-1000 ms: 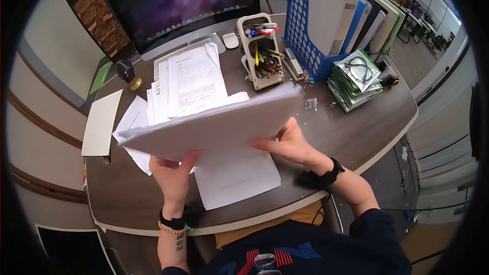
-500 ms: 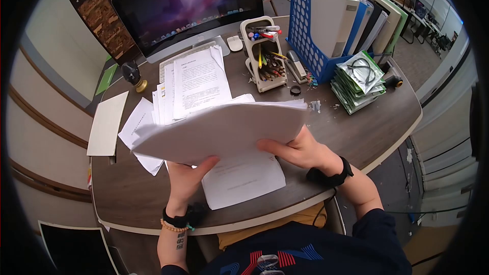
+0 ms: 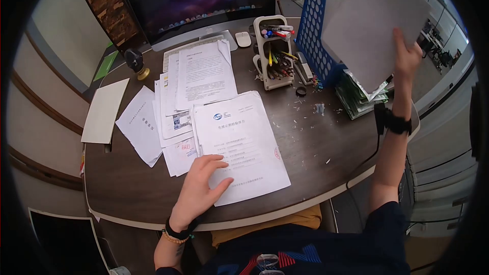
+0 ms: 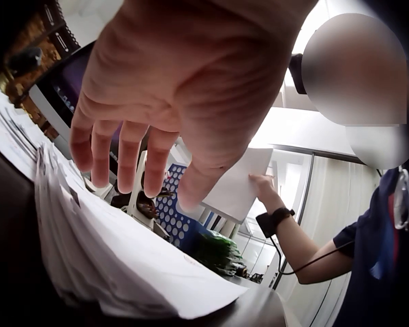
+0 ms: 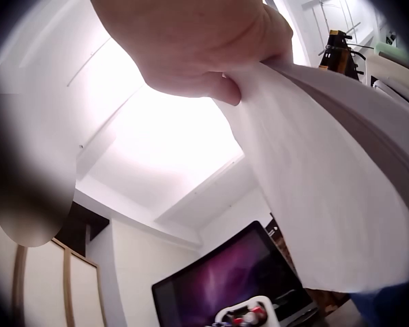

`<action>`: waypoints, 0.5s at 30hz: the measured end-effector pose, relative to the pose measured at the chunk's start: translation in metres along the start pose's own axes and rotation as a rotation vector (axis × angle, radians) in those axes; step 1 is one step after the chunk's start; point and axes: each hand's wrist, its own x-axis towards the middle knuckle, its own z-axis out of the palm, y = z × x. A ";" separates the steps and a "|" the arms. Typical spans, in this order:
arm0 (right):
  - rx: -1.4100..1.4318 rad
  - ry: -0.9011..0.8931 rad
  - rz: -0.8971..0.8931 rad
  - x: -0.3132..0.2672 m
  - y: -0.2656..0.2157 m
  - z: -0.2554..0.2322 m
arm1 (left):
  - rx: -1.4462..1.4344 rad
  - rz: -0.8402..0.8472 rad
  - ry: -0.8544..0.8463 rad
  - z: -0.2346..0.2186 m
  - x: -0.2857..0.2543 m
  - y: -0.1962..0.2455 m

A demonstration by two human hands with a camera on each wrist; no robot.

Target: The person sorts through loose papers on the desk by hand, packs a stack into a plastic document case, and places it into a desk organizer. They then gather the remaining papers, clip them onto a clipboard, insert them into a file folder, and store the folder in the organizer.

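Observation:
My right hand [image 3: 408, 61] grips a sheaf of white paper [image 3: 374, 28] by its near edge, thumb on the face towards me. The sheaf is raised at the right, overlapping the blue perforated file rack [image 3: 317, 25]. In the right wrist view the sheaf [image 5: 320, 177] hangs down from the fingers and bends slightly. My left hand [image 3: 201, 188], its fingers relaxed and apart, hovers at the lower left of a printed report [image 3: 242, 132] with a blue logo. The left wrist view shows that hand [image 4: 177, 88] holding nothing, above a thick pile of papers [image 4: 123, 252].
More printed sheets [image 3: 206, 74] lie behind and left of the report. A pen holder [image 3: 273, 53], a stapler [image 3: 304, 69] and a black ring [image 3: 301, 91] are beyond it. Green packets [image 3: 351, 97] are stacked below the rack. Paper scraps [image 3: 320, 108] dot the desk.
Both hands held the sheaf over the desk before. My left hand has let go, and my right hand has carried it up and right to the file rack, uncovering the report.

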 end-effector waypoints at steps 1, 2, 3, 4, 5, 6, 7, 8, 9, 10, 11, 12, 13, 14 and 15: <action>0.002 -0.001 -0.002 0.009 0.006 0.004 | 0.009 -0.001 -0.020 0.004 -0.003 -0.001; -0.139 0.018 0.016 0.015 0.009 0.009 | 0.018 -0.004 -0.041 0.006 -0.005 -0.003; -0.278 0.038 0.034 0.021 0.011 0.014 | 0.016 -0.020 -0.068 0.006 -0.007 -0.003; -0.275 0.035 0.033 0.026 0.011 0.020 | 0.016 -0.023 -0.065 0.006 -0.008 -0.003; -0.310 0.031 0.037 0.030 0.012 0.027 | 0.027 -0.006 -0.061 0.006 -0.009 -0.002; -0.346 0.026 0.042 0.032 0.011 0.032 | 0.038 0.011 -0.058 0.006 -0.010 -0.002; -0.342 0.021 0.042 0.033 0.009 0.038 | 0.038 0.005 -0.055 0.005 -0.011 -0.001; -0.388 0.051 0.005 0.032 0.002 0.047 | 0.039 0.008 -0.064 0.004 -0.012 0.001; -0.434 0.082 -0.033 0.030 -0.005 0.055 | 0.040 0.012 -0.072 0.002 -0.012 0.002; -0.429 0.080 -0.033 0.028 -0.012 0.060 | 0.043 0.008 -0.070 0.001 -0.013 0.003; -0.441 0.103 -0.109 0.026 -0.020 0.063 | 0.044 0.004 -0.078 0.000 -0.014 0.005; -0.452 0.125 -0.186 0.025 -0.027 0.063 | 0.045 -0.002 -0.085 -0.002 -0.016 0.006; -0.446 0.121 -0.186 0.024 -0.033 0.060 | 0.046 -0.008 -0.081 -0.004 -0.017 0.006; -0.469 0.133 -0.229 0.023 -0.041 0.056 | 0.059 -0.004 -0.075 -0.006 -0.019 0.006; -0.494 0.144 -0.272 0.023 -0.046 0.053 | 0.071 0.001 -0.070 -0.007 -0.020 0.006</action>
